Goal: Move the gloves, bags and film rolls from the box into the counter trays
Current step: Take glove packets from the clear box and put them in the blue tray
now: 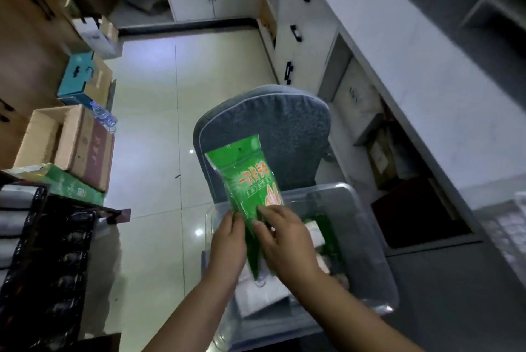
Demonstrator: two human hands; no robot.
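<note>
A green plastic packet of gloves [247, 178] with orange print stands upright above a clear plastic box [367, 240]. My left hand [227, 243] grips the packet's lower left edge, and my right hand [284, 235] pinches its lower right side. The box sits on a grey cushioned chair [270, 129]. Inside the box I see another green packet [327, 232] and white packs [316, 233], partly hidden by my hands. At the far right edge, part of a counter tray [509, 226] shows on the grey counter.
A grey counter [412, 72] runs along the right, with white drawers and an open shelf below. Cardboard boxes [71, 141] and a dark rack [42, 252] stand on the left. Pale tiled floor [159, 129] lies between them.
</note>
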